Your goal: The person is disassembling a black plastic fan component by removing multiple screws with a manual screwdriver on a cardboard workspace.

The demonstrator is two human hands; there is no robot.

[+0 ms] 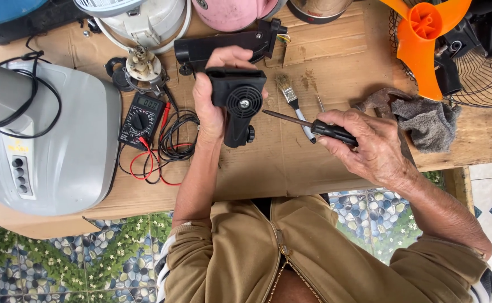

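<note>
Head view looked down on the bench (324, 163), where the left hand (215, 101) gripped a black fan housing (237, 101) and held it upright above the cardboard. Right of this housing, the right hand (369, 143) was closed around a black-handled screwdriver (313, 126), its tip pointing toward the housing's screw. A multimeter (140, 119) lay left of the housing. To do it well, I judged the tip should sit squarely in the screw while the housing was kept steady.

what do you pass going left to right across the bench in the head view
grey fan base → multimeter → left hand holding black housing → paintbrush → right hand holding screwdriver → grey rag → orange fan blade
</note>
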